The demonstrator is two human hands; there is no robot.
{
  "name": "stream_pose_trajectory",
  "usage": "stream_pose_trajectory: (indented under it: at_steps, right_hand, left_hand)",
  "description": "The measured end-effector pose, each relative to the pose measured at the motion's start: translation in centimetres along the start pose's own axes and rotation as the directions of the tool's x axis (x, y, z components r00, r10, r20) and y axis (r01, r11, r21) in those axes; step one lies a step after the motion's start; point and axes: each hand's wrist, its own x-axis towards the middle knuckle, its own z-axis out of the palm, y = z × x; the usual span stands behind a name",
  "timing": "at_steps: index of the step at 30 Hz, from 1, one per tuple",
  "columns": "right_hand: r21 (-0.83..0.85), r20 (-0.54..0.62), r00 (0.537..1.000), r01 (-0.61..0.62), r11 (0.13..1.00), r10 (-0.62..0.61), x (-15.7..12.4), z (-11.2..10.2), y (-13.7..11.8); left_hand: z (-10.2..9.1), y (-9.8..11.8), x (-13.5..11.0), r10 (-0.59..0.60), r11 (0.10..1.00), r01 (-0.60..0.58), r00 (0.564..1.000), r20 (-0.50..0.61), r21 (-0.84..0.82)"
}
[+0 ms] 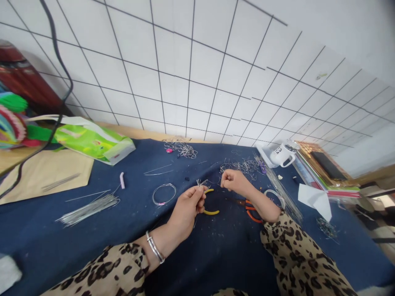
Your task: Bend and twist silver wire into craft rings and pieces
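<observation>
My left hand (188, 209) is closed in a pinch around a small bunch of thin wires (201, 182), whose splayed ends stick up past the fingertips. Beneath that hand lie pliers with yellow handles (212, 212), their other end hidden by my fingers. To the right, my right hand (236, 181) is raised with its fingertips pressed together; a fine strand seems to run near it, but what it holds is too small to make out. Orange-handled scissors (253, 214) rest on the cloth beside my right forearm. Just behind the right hand is a loose tangle of wire (243, 165).
A dark blue cloth (129, 230) covers the table. At left lie straight wires (89, 209) and a green packet (95, 139). A wire coil (164, 194) sits mid-left, another wire tangle (185, 149) further back. Long wires (282, 191), a white mug (283, 154) and stacked books (324, 172) are at right.
</observation>
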Motion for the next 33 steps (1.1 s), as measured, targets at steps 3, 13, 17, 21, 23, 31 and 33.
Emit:
stream_pose_trajectory:
  at_steps: [3, 13, 17, 21, 23, 31, 33]
  right_hand:
    - [0.057, -0.069, 0.996, 0.063, 0.996, -0.059, -1.5, 1.2, -1.2]
    - [-0.057, -0.313, 0.854, 0.419, 0.906, -0.415, -2.8, 4.2, -2.5]
    - [0.313, -0.151, 0.972, 0.22, 0.924, -0.18, -3.0, 3.1, -2.8]
    - [0.617, 0.087, 0.996, -0.046, 0.786, -0.01, -3.0, 2.5, -2.9]
    - [0.684, 0.144, 0.989, -0.121, 0.72, 0.029, -3.0, 2.7, -2.8]
    - [0.855, 0.336, 0.939, -0.334, 0.396, 0.065, -2.7, 3.4, -1.7]
    - [0.857, 0.396, 0.917, -0.387, 0.34, 0.047, -2.7, 3.2, -1.5]
  left_hand:
    - [0.2, 0.0, -0.3, -0.029, 1.0, 0.029, 0.999, 0.028, 0.011]
    - [0.3, 0.0, -0.2, -0.041, 0.994, 0.036, 0.998, 0.045, 0.106]
    - [0.4, 0.1, -0.3, -0.03, 0.995, 0.026, 0.999, 0.042, 0.097]
    - [0.5, 0.1, -0.4, -0.029, 0.996, 0.026, 0.999, 0.038, 0.088]
    - [0.6, 0.1, -0.4, -0.023, 0.995, 0.018, 0.999, 0.043, 0.103]
    - [0.9, 0.3, -0.8, -0.071, 0.99, 0.058, 0.992, 0.105, 0.127]
    - [1.0, 0.3, -0.8, -0.096, 0.986, 0.077, 0.986, 0.135, 0.145]
